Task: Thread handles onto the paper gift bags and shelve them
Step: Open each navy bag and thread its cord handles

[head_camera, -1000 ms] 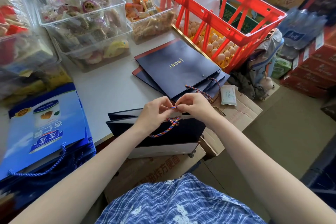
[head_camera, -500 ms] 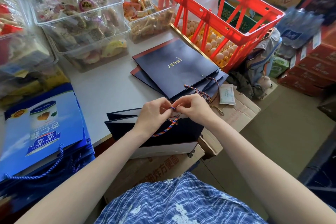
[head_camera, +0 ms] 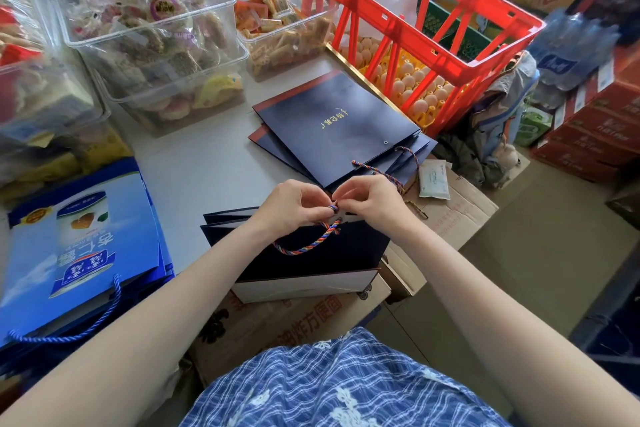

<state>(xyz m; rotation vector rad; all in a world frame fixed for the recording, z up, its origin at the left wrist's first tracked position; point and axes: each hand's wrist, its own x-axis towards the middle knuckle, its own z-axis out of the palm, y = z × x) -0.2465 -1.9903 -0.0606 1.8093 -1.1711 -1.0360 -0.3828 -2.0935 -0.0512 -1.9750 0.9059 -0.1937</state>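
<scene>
Between the pinching left hand (head_camera: 294,206) and right hand (head_camera: 372,203), braided handle cord (head_camera: 308,243) over navy bag (head_camera: 311,253).

The left hand (head_camera: 294,206) and right hand (head_camera: 372,203) hide the cord's (head_camera: 304,246) end and the bag's (head_camera: 311,253) eyelet. The gold lettering (head_camera: 331,118) is too small to read.

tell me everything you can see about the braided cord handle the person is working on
The braided cord handle is a twisted rope of red, blue and yellow-orange strands. It hangs in a loose U against the open dark navy paper bag at the table's near edge. One end rises to the bag's top edge, where the left hand and right hand pinch it, a small loop showing between their fingertips. The other end is hidden under the left hand.
</scene>
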